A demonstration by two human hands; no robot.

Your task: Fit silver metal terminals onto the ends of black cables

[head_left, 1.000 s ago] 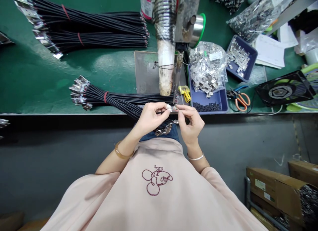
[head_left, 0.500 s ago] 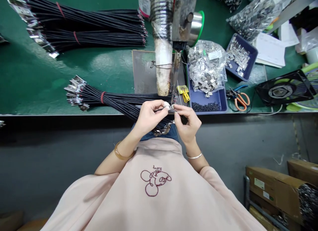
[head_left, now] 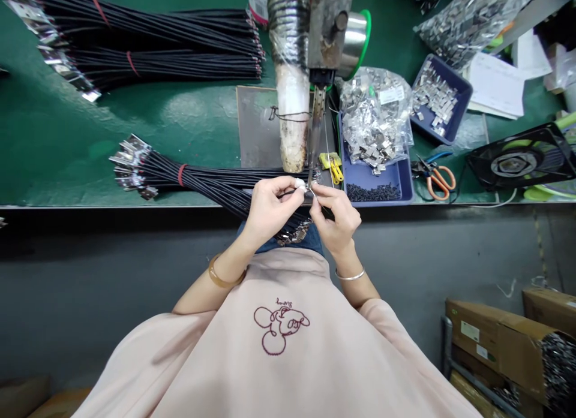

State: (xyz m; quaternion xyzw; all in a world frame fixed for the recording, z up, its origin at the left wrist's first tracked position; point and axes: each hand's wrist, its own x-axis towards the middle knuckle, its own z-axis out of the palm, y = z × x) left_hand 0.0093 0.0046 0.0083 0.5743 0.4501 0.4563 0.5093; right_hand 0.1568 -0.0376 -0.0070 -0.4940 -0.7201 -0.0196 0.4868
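My left hand (head_left: 274, 207) is closed in a pinch just below the soldering iron (head_left: 316, 127), with a white cover on a fingertip. A short dark stretch of what looks like a black cable shows between its thumb and forefinger; the rest is hidden. Close beside it, my right hand (head_left: 335, 217) pinches a thin pale wire (head_left: 313, 193) at the iron's tip. The small part where the fingertips meet is too small to make out. A tied bundle of black cables (head_left: 211, 181) with metal plugs runs under my left hand, some ends hanging over the table edge.
A blue tray (head_left: 407, 187) holds a bag of metal connectors and small black pieces. Right of it are a smaller tray (head_left: 459, 115), orange-handled scissors (head_left: 441, 183) and a black fan (head_left: 517, 163). A suction hose (head_left: 293, 94) hangs left of the iron. More cable bundles (head_left: 180, 58) lie behind.
Both hands have moved slightly up, bringing the fingertips closer to the iron's tip. A thin pale wire now shows at my right fingertips. The whole view has shifted a little.
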